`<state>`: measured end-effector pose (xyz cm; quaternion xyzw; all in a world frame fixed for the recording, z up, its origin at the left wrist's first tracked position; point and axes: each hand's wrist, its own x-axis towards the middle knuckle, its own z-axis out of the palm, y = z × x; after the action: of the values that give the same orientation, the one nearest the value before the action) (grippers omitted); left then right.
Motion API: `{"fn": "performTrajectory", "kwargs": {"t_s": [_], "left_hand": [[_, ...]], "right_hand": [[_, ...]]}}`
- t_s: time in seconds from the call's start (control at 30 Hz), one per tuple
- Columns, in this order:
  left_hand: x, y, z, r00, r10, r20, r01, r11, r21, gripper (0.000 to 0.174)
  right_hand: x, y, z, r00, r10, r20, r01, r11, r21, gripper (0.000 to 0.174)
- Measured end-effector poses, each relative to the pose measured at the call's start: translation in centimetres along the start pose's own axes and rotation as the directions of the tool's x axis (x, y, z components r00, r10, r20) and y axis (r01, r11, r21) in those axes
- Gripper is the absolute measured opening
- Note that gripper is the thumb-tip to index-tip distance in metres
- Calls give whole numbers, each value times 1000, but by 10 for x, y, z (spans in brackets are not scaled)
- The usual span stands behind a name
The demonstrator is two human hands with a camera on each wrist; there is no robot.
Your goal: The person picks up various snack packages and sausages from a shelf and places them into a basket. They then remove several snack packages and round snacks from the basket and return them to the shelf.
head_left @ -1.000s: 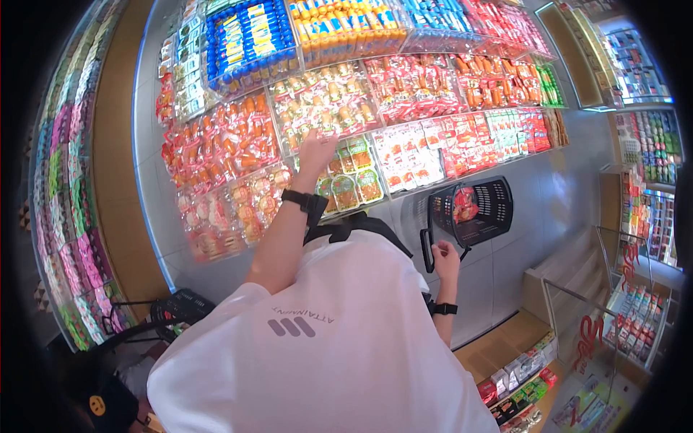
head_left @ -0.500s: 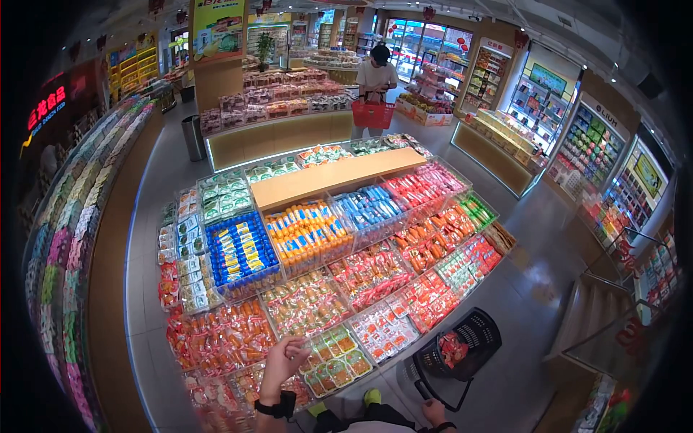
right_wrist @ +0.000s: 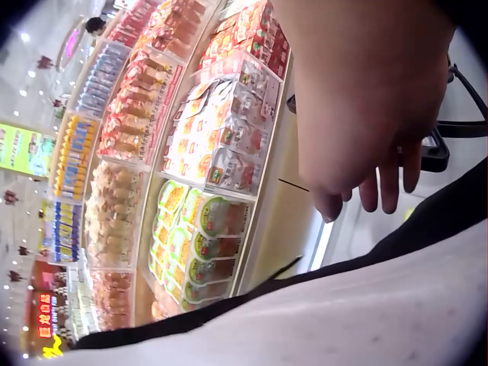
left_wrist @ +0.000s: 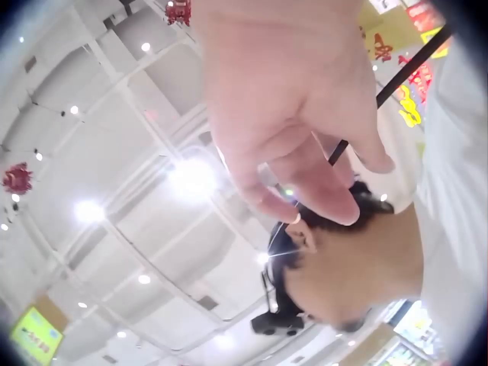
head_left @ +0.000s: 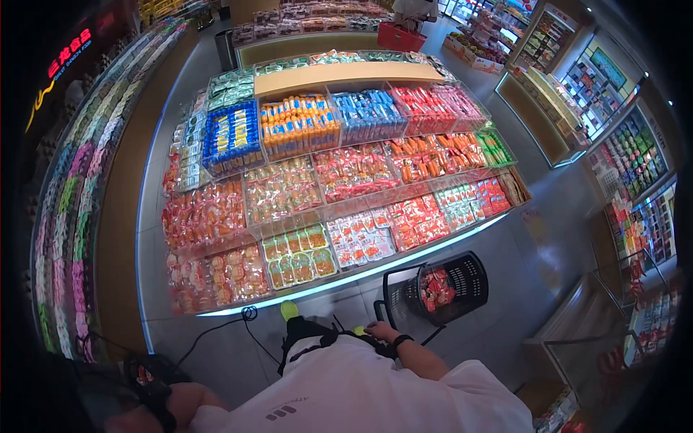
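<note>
My right hand [head_left: 382, 332] is low in front of my body, beside the raised handle of a black shopping basket [head_left: 473, 281]. In the right wrist view its fingers [right_wrist: 389, 187] hang loosely downward and overlap the black handle [right_wrist: 435, 156]. Red packets [head_left: 437, 289] lie in the basket, which stands on the floor. My left hand [left_wrist: 293, 99] is out to the left, its fingers relaxed and slightly bent with nothing held. Behind it in the left wrist view runs a black cord [left_wrist: 396, 84], near a person's head wearing a camera.
A tiered display of packaged snacks [head_left: 354, 173] stands ahead, with green-edged trays [head_left: 299, 256] in its front row. A long shelf of colourful packets [head_left: 72, 180] runs along the left. A black cable [head_left: 216, 328] trails over the floor. A person with a red basket [head_left: 401, 37] stands beyond.
My left hand has withdrawn from over the snack display to the lower left. My right hand stays near the basket's handle. The head view has tilted up, then partly down again.
</note>
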<state>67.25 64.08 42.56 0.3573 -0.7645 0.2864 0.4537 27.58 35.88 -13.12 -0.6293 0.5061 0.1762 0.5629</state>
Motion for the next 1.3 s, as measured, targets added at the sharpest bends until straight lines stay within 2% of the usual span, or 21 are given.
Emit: {"fn": "performTrajectory", "kwargs": {"t_s": [0.07,0.1,0.13,0.2,0.23,0.33,0.37,0.43,0.5,0.63,0.7,0.77,0.83,0.87,0.9,0.97,1.03,1.1,1.17,1.23,1.3], "left_hand": [[41,40,-3,946,290,-145,-313,934,-172,14],[58,58,-10,852,398,-339,-396,915,77,19],[81,67,-25,822,449,-351,-463,885,48,23],[157,69,-11,885,424,-192,-419,905,67,29],[191,61,18,551,519,-653,-668,743,27,31],[194,56,38,701,301,-647,-529,828,-188,31],[190,54,47,735,236,-636,-490,833,-258,31],[182,42,62,807,105,-581,-403,817,-412,32],[172,25,76,862,-3,-507,-329,759,-562,32],[133,23,98,908,-181,-378,-178,651,-738,32],[107,19,117,908,-258,-330,-127,582,-803,33],[79,15,146,894,-265,-361,-172,541,-823,33],[63,20,179,850,-252,-462,-264,556,-788,34],[64,19,192,848,-234,-476,-292,543,-787,34],[64,22,199,862,-239,-447,-278,516,-810,35],[55,37,206,903,-314,-294,-138,436,-889,35],[47,65,216,909,-393,-137,9,348,-937,36],[56,82,230,925,-380,-9,113,296,-948,37],[70,95,252,937,-328,119,210,260,-942,38],[78,119,286,916,-304,261,329,201,-923,39],[76,153,324,874,-282,395,443,133,-887,40]], "right_hand": [[-5,10,-7,994,-93,-49,95,995,41,39],[-19,8,-11,944,-153,-291,143,988,-56,36],[-36,13,-13,840,-210,-500,151,976,-156,32],[-47,45,-16,854,-204,-478,155,978,-141,32],[-45,68,-10,837,-284,-469,177,950,-259,36],[-45,108,-1,885,-218,-411,113,958,-264,40],[-55,107,-4,912,-150,-383,81,978,-190,37],[-64,116,1,900,-98,-424,96,995,-26,35],[-83,119,3,869,-50,-493,79,996,38,33],[-100,178,42,824,82,-560,34,980,194,27],[-119,186,64,700,92,-708,183,935,303,23],[-160,181,81,778,206,-594,111,885,453,22],[-157,244,121,752,186,-633,25,951,309,25],[-185,239,120,791,152,-593,-27,976,215,27],[-184,268,137,850,201,-486,-14,932,362,26],[-194,291,148,831,369,-416,-244,914,323,24],[-221,280,133,808,394,-438,-172,868,465,25],[-234,268,113,795,258,-549,-21,916,401,27],[-246,257,84,806,170,-567,213,810,546,31],[-283,239,39,722,69,-688,321,848,422,29],[-325,235,-5,679,81,-730,329,855,401,28]]}}
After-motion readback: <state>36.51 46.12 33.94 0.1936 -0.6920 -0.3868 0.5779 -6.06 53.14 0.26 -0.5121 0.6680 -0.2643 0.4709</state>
